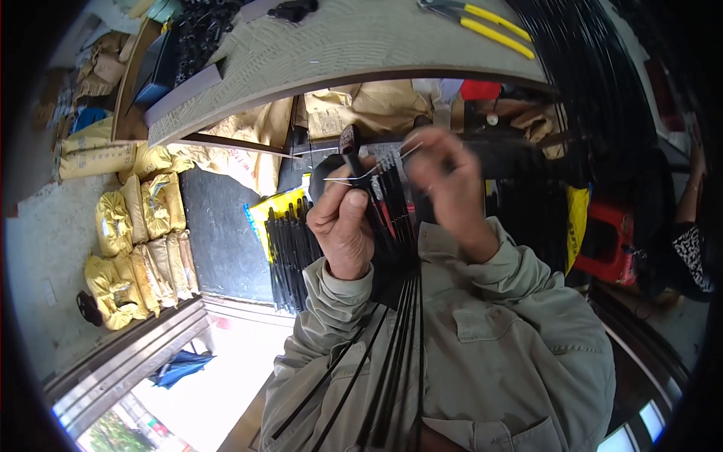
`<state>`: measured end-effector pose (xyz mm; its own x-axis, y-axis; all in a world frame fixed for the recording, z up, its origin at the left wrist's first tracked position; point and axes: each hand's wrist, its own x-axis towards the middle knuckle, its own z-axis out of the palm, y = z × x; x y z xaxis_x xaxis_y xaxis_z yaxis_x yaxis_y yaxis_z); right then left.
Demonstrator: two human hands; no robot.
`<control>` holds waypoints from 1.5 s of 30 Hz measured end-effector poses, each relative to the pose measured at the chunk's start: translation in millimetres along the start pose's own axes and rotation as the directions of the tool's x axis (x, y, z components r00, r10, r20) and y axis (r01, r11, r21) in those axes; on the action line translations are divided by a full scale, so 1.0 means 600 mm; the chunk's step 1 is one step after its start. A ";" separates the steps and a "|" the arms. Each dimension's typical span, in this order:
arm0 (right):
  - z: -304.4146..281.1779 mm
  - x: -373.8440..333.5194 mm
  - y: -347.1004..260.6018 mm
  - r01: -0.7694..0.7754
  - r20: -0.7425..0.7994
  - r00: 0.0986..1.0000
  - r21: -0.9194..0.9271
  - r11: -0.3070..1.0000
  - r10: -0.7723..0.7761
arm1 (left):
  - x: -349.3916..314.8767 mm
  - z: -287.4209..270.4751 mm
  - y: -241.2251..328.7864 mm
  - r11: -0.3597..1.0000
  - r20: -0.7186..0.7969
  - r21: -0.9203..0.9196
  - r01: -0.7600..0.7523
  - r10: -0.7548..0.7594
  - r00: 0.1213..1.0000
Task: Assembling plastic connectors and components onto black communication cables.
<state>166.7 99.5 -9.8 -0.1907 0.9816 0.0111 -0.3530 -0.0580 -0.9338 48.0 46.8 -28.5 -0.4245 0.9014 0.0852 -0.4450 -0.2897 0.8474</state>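
"Lying grouped at the far left are yellow-brown sacks [114, 222]. What appears next to the right?"

"Black rods [286, 248], ranged side by side against yellow wrapping [280, 202], at the worker's left."

"And the left hand [343, 233]?"

"Raised before the chest and closed: thumb and fingers pinch a small black piece [361, 181], with a thin pale wire [337, 179] crossing it. One end of the wire projects to the left of the fingertips; the other slants upward, toward the opposite hand."

"Where do the narrow black strips [407, 324] lie?"

"In a loose fan down the front of the grey-green jacket [444, 361], reaching the lower part of the view. Above them, a cluster of black sticks [393, 203] occupies the space between the two hands."

"How is the right hand [456, 188] placed?"

"Raised, fingers curled near the wire's upper end. It is blurred, and from where I stand I cannot tell whether it grips the wire."

"What completes the right side?"

"Yellow-handled pliers [497, 38] rest on the bench [452, 49], beyond the hands. Farther right, long black strands [591, 90] form a dense bundle at the bench's end; a red stool [623, 226] stands lower down; and another person's arm [691, 188] shows near the edge."
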 end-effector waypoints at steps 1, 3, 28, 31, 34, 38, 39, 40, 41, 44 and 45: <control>-0.009 0.022 -0.011 0.178 -0.053 0.983 0.102 0.979 -0.173 | -0.002 0.007 0.004 0.994 -0.023 -0.069 0.085 -0.087 0.996; -0.018 0.072 -0.037 0.349 -0.117 0.936 0.189 0.918 -0.332 | -0.006 0.017 0.013 0.974 -0.041 -0.149 0.168 -0.176 0.984; 0.058 0.092 -0.125 0.507 0.663 0.744 -0.642 0.575 0.084 | -0.016 0.022 0.043 0.868 0.050 -0.378 0.321 -0.328 0.943; 0.063 0.087 -0.122 0.568 0.664 0.747 -0.667 0.482 0.040 | -0.015 0.021 0.042 0.880 -0.002 -0.368 0.302 -0.325 0.946; 0.066 0.088 -0.114 0.551 0.660 0.751 -0.645 0.530 0.022 | -0.014 0.017 0.041 0.875 0.015 -0.367 0.316 -0.335 0.942; 0.059 0.097 -0.101 0.571 0.722 0.691 -0.508 0.645 -0.042 | -0.018 0.015 0.036 0.915 -0.010 -0.314 0.255 -0.271 0.962; 0.054 0.099 -0.098 0.562 0.708 0.703 -0.499 0.659 -0.063 | -0.019 0.016 0.035 0.915 -0.007 -0.307 0.263 -0.278 0.960; 0.049 0.098 -0.094 0.555 0.693 0.716 -0.490 0.673 -0.086 | -0.020 0.016 0.035 0.916 0.001 -0.317 0.245 -0.259 0.966; 0.043 0.097 -0.090 0.549 0.679 0.726 -0.478 0.686 -0.109 | -0.020 0.015 0.035 0.917 0.007 -0.328 0.226 -0.237 0.972; 0.030 0.064 -0.068 0.586 0.518 0.786 -0.453 0.672 -0.336 | -0.018 0.010 0.037 0.928 -0.002 -0.317 0.196 -0.207 0.978; 0.030 0.045 -0.055 0.582 0.401 0.811 -0.467 0.666 -0.427 | -0.018 0.007 0.038 0.935 -0.020 -0.304 0.184 -0.200 0.980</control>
<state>156.9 124.6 27.8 -0.3712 0.7475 0.5508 0.0816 0.6172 -0.7826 45.6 32.0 -7.9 -0.3426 0.9346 -0.0961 -0.7336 -0.2022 0.6488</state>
